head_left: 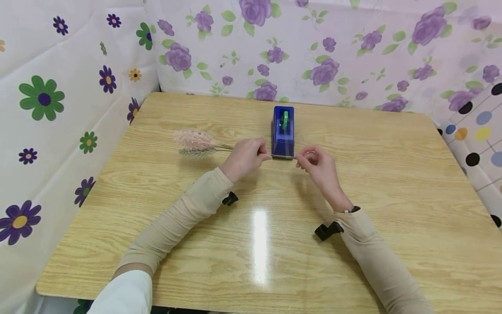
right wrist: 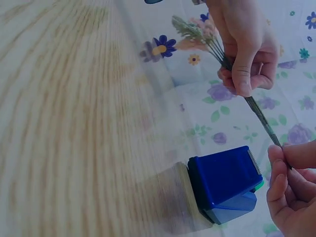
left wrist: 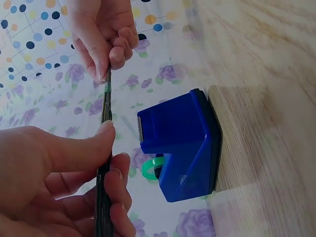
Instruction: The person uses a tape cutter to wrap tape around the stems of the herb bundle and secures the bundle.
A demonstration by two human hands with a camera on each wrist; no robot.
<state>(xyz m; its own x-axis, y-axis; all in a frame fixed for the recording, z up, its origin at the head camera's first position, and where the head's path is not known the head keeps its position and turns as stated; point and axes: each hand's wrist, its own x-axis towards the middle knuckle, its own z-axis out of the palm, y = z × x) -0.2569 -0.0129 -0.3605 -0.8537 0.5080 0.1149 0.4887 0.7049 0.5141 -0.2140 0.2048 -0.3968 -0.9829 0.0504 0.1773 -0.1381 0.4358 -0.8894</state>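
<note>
A bunch of artificial flowers (head_left: 196, 142) with fluffy pink and grey-green heads lies sideways in the air, its heads to the left. My left hand (head_left: 246, 158) grips the dark stems (left wrist: 103, 197) between thumb and curled fingers. At the far end of the stems, my right hand (head_left: 318, 168) pinches them with thumb and fingertips. A band of green tape (left wrist: 107, 88) shows on the stems near the right fingertips. Just beyond the stems stands a blue tape dispenser (head_left: 283, 133) with a green roll (head_left: 285, 119) and a toothed cutting edge (left wrist: 140, 129).
The wooden table (head_left: 251, 261) extends round both arms. A floral curtain (head_left: 313, 48) hangs behind it, with another patterned sheet (head_left: 70, 144) along the left side. Black wrist mounts (head_left: 328, 231) stick out below the sleeves.
</note>
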